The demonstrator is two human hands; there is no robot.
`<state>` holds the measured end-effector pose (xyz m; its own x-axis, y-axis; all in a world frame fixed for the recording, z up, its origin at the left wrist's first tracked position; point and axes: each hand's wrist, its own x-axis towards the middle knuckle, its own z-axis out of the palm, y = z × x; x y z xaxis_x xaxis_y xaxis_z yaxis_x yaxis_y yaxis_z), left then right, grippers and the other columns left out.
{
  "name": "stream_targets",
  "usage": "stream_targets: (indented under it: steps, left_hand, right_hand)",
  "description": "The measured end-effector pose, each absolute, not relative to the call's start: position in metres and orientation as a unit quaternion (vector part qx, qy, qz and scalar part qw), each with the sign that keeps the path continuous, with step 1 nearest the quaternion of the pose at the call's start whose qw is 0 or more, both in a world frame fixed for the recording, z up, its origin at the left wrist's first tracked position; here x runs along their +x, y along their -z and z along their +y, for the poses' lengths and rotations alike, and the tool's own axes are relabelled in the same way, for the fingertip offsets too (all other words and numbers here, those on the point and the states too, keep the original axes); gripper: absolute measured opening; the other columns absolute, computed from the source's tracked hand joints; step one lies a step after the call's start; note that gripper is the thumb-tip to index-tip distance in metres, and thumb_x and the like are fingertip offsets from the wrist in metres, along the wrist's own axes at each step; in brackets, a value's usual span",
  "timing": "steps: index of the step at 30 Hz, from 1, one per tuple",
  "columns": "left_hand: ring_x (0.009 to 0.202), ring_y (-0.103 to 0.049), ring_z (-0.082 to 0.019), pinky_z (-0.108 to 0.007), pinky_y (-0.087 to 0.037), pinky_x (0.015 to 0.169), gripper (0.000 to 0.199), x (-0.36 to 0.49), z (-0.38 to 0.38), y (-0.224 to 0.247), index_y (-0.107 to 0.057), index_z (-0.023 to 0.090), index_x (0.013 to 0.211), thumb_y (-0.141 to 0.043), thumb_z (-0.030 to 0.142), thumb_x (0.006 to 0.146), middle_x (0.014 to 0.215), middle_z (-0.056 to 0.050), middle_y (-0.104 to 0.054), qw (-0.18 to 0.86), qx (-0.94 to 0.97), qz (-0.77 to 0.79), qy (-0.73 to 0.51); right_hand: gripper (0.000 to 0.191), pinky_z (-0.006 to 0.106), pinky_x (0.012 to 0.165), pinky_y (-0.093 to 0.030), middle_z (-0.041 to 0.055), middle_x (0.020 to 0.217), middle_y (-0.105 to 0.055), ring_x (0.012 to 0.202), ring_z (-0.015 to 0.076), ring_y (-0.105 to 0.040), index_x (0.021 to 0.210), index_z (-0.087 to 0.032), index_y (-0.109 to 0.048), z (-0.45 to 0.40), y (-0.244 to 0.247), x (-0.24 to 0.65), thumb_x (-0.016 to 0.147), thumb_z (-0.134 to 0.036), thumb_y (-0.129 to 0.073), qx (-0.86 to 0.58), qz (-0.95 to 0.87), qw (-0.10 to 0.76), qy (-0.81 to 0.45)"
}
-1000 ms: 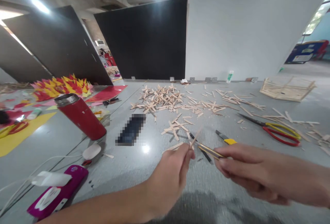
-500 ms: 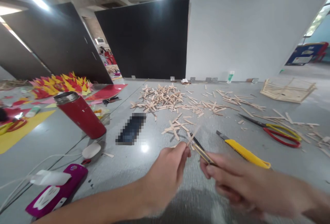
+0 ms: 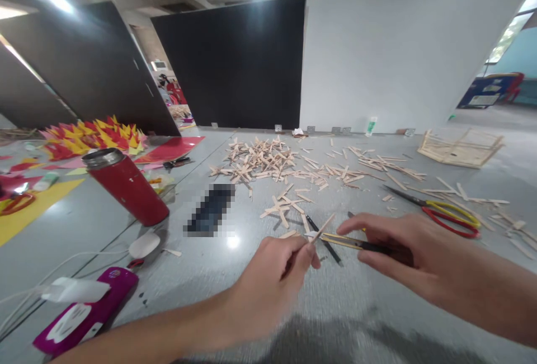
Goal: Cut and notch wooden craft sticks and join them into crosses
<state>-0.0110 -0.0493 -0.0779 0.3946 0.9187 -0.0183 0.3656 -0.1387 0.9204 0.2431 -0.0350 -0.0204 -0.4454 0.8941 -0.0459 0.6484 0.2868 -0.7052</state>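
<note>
A thin wooden stick is pinched in the fingertips of my left hand, its free end pointing up and right. My right hand is loosely curled around a slim gold-and-black tool, whose front end lies close to the stick. Beneath and between the hands, a black pen-like tool rests on the grey table. Just beyond are several loose sticks, with a larger pile of sticks behind them. My right hand covers most of a yellow cutter.
Red and yellow scissors and a small stick frame are on the right. Leftward are a phone, a red bottle, a white mouse, a purple case and folded paper pieces. Boards stand behind.
My right hand has moved up and its fingers have spread somewhat around the tool, which now lies flatter. The yellow cutter is now mostly covered. My left hand still pinches the stick.
</note>
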Motion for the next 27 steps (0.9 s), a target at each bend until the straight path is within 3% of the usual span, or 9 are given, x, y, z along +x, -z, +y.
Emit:
stream_targets:
  steps: [2,4,6,8,10,12,17,22,27]
  left_hand:
    - [0.041,-0.034,-0.010,-0.023,-0.028,0.045,0.050,-0.011,-0.048,0.079,-0.067,0.018,0.091,-0.041,0.056,0.109,0.050,0.008,-0.040,0.524,0.643,0.449,-0.332]
    - [0.042,-0.039,-0.011,-0.023,-0.033,0.044,0.067,-0.011,-0.046,0.081,-0.069,0.015,0.097,-0.032,0.071,0.105,0.051,0.006,-0.044,0.578,0.581,0.427,-0.383]
    - [0.047,-0.048,-0.014,-0.025,-0.038,0.043,0.087,-0.011,-0.046,0.083,-0.069,0.012,0.106,-0.023,0.085,0.098,0.060,0.001,-0.054,0.603,0.535,0.404,-0.432]
    - [0.059,-0.060,-0.017,-0.025,-0.043,0.044,0.089,-0.010,-0.046,0.084,-0.067,0.012,0.121,-0.031,0.089,0.094,0.083,-0.008,-0.067,0.589,0.539,0.402,-0.447]
    - [0.072,-0.069,-0.020,-0.024,-0.047,0.048,0.072,-0.009,-0.046,0.083,-0.064,0.016,0.132,-0.053,0.077,0.096,0.105,-0.013,-0.071,0.551,0.585,0.421,-0.421]
    - [0.077,-0.071,-0.020,-0.023,-0.047,0.050,0.052,-0.008,-0.047,0.082,-0.066,0.019,0.128,-0.062,0.062,0.099,0.104,-0.011,-0.073,0.519,0.620,0.440,-0.391]
    - [0.048,-0.050,-0.012,-0.022,-0.038,0.049,0.045,-0.009,-0.049,0.082,-0.066,0.018,0.087,-0.043,0.048,0.111,0.058,0.002,-0.055,0.455,0.684,0.448,-0.353]
    - [0.057,-0.043,-0.011,-0.025,-0.034,0.058,0.029,-0.011,-0.051,0.088,-0.058,0.019,0.082,-0.045,0.025,0.108,0.070,0.002,-0.056,0.317,0.792,0.401,-0.334]
    - [0.057,-0.039,-0.011,-0.024,-0.031,0.056,0.031,-0.006,-0.051,0.088,-0.055,0.019,0.084,-0.041,0.029,0.111,0.066,0.005,-0.045,0.363,0.737,0.431,-0.373]
  right_hand:
    - [0.034,0.037,0.098,-0.050,0.0023,0.126,-0.077,0.114,0.0278,-0.069,0.134,-0.038,-0.073,-0.040,0.025,0.240,0.103,-0.049,-0.062,-0.482,-0.822,0.173,-0.249]
    - [0.034,0.038,0.097,-0.050,0.0032,0.130,-0.077,0.114,0.0283,-0.071,0.133,-0.036,-0.073,-0.042,0.026,0.235,0.107,-0.045,-0.054,-0.484,-0.830,0.180,-0.209]
    - [0.032,0.036,0.085,-0.052,0.0050,0.117,-0.081,0.097,0.0256,-0.075,0.123,-0.031,-0.077,-0.044,0.024,0.228,0.108,-0.041,-0.050,-0.485,-0.826,0.201,-0.204]
    - [0.031,0.033,0.073,-0.049,0.0043,0.092,-0.081,0.074,0.0207,-0.071,0.103,-0.027,-0.078,-0.045,0.023,0.221,0.107,-0.038,-0.049,-0.482,-0.820,0.224,-0.212]
    - [0.034,0.030,0.063,-0.044,0.0002,0.069,-0.071,0.059,0.0160,-0.061,0.090,-0.025,-0.072,-0.049,0.025,0.213,0.108,-0.039,-0.048,-0.486,-0.808,0.228,-0.245]
    - [0.038,0.028,0.057,-0.038,-0.0034,0.058,-0.060,0.053,0.0138,-0.053,0.088,-0.025,-0.067,-0.053,0.028,0.206,0.111,-0.043,-0.042,-0.486,-0.792,0.207,-0.305]
    - [0.041,0.025,0.056,-0.035,-0.0037,0.061,-0.051,0.058,0.0128,-0.045,0.089,-0.023,-0.069,-0.050,0.023,0.209,0.108,-0.050,-0.045,-0.500,-0.747,0.185,-0.396]
    - [0.043,0.020,0.042,-0.016,-0.0084,0.061,-0.041,0.049,0.0069,-0.023,0.091,-0.021,-0.069,-0.030,0.006,0.234,0.094,-0.063,-0.068,-0.521,-0.593,0.142,-0.597]
    - [0.049,0.017,0.041,-0.015,-0.0113,0.063,-0.039,0.049,0.0050,-0.019,0.092,-0.022,-0.061,-0.042,0.026,0.211,0.086,-0.068,-0.077,-0.504,-0.474,0.215,-0.689]
